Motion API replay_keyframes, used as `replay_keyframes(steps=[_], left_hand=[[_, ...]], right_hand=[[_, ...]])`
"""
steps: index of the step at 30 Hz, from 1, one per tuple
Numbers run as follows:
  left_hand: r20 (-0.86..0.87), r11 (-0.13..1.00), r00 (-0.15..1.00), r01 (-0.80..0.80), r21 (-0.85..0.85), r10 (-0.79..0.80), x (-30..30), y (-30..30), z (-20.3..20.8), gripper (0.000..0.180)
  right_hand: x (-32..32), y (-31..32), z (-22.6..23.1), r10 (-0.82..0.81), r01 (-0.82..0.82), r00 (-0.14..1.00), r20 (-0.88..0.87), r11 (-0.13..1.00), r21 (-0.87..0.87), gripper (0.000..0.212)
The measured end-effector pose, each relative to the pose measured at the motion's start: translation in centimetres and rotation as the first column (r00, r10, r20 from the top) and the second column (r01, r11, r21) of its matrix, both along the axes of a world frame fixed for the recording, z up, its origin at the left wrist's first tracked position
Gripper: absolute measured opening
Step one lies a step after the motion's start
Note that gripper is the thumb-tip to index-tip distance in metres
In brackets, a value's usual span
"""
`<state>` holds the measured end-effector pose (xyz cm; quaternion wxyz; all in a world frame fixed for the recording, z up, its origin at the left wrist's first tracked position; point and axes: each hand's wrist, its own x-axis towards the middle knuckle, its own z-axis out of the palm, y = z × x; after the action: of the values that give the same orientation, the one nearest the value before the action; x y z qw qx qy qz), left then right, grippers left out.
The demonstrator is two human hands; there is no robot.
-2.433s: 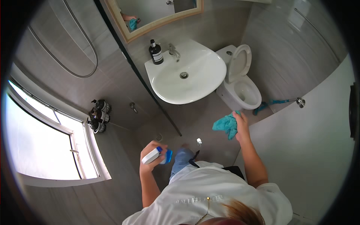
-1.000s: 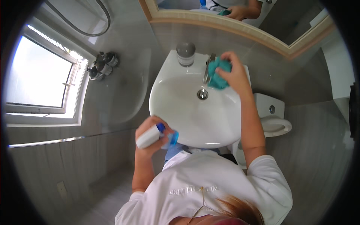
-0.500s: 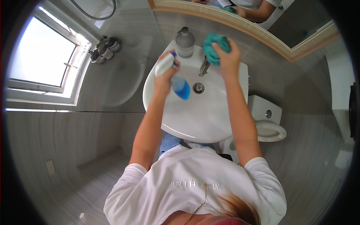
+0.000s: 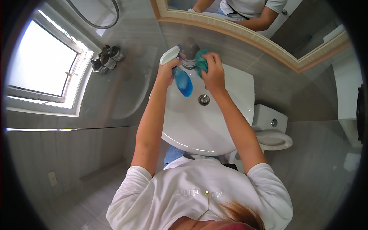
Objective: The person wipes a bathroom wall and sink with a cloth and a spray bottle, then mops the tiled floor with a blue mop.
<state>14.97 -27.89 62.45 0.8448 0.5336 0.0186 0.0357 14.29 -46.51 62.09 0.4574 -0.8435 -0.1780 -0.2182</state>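
Since both hands are full, here's how it looks from above. The left hand [image 4: 167, 71] has its fingers wrapped around the neck of the spray bottle [image 4: 184, 83], with the white head poking up above them and the blue body hanging just below, over the basin [image 4: 191, 128]. The right hand [image 4: 213, 71] has its fingers pinching a bunched-up teal cloth [image 4: 201, 64], which sticks out mostly to their left.

Right between the two sets of fingers, at the back of the basin, is the dispenser [image 4: 189, 49]. It's blurry, and the cloth is right up against it or just beside it. Honestly can't tell if they're touching. Same for whether the left fingers are brushing it.

As for progress, I'd call it somewhere in the middle. Bottle and cloth are both in hand and up at the back of the basin, so the getting-ready part looks done. Neither has been put down yet, and the dispenser is standing at the back. Can't make out any spray or wet patches, so no clue how much has been wiped.

Around that: the drain [image 4: 204, 100] is below and between the fingers, the mirror [image 4: 226, 26] is above them, and the toilet [image 4: 271, 141] is well off to the lower right.
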Motion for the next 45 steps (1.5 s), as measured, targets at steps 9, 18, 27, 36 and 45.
replay_keyframes(steps=[9, 18, 27, 36, 45], left_hand=[[0.003, 1.0, 1.0, -0.003, 0.006, 0.003, -0.1, 0.4, -0.3, 0.034], [0.021, 0.999, 0.999, 0.032, -0.021, -0.031, 0.8, -0.5, -0.9, 0.041], [0.027, 0.998, 0.998, 0.057, -0.023, -0.056, 0.7, -1.1, -1.1, 0.038], [0.014, 0.998, 0.999, 0.032, 0.048, -0.032, 0.8, -0.9, -1.3, 0.051], [-0.06, 0.977, 0.993, 0.112, 0.181, -0.103, -6.2, -1.2, 1.6, 0.042]], right_hand=[[0.2, -3.7, 1.8, -0.121, 0.125, 0.991, -0.052, 0.989, 0.083, 0.025], [1.1, -4.1, -8.3, -0.322, 0.471, 0.826, -0.463, 0.845, 0.253, 0.032], [-0.5, -4.6, -9.8, -0.011, 0.271, 0.873, -0.488, 0.843, 0.465, 0.031], [-5.2, -3.6, -7.5, 0.107, 0.272, 0.838, -0.534, 0.767, 0.581, 0.031], [0.3, -11.5, -5.2, -0.204, 0.198, 0.97, -0.134, 0.979, -0.056, 0.045]])
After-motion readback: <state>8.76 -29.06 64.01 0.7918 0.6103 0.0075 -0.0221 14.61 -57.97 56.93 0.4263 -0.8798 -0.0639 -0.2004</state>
